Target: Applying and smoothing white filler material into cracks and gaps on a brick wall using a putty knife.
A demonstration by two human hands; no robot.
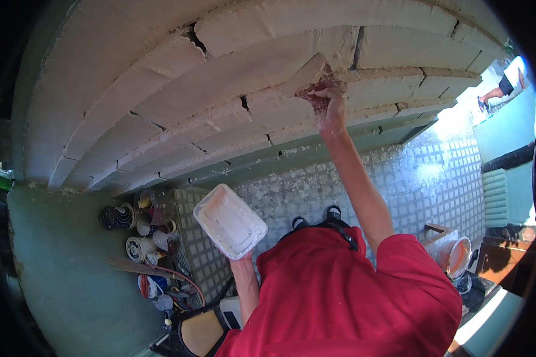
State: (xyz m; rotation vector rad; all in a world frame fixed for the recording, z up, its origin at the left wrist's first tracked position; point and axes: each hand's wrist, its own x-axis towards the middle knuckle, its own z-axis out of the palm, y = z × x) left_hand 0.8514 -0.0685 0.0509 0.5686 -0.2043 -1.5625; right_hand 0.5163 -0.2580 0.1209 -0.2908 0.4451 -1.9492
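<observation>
My right hand (332, 112) is closed around a plaster-smeared putty knife (309, 71), its broad blade against the pale block wall (262, 65). Reddish patches show on the part of the knife under my fingers. Low in front of me, my left hand (242, 265) grips the near end of a white rectangular plastic tub (232, 221), with most of its fingers hidden underneath. Pale wet plaster coats the inside of the tub. Rough plaster ridges run along the block joints, and several dark gaps break them.
Several buckets and containers (140, 249) crowd the floor at the left, beside a hose and boards. A chair (201, 333) stands close at my lower left. On the right, an orange-rimmed bucket (457, 257) rests by a bench. Another person's legs (493, 95) show far right. Plaster specks dot the tiled floor (393, 172).
</observation>
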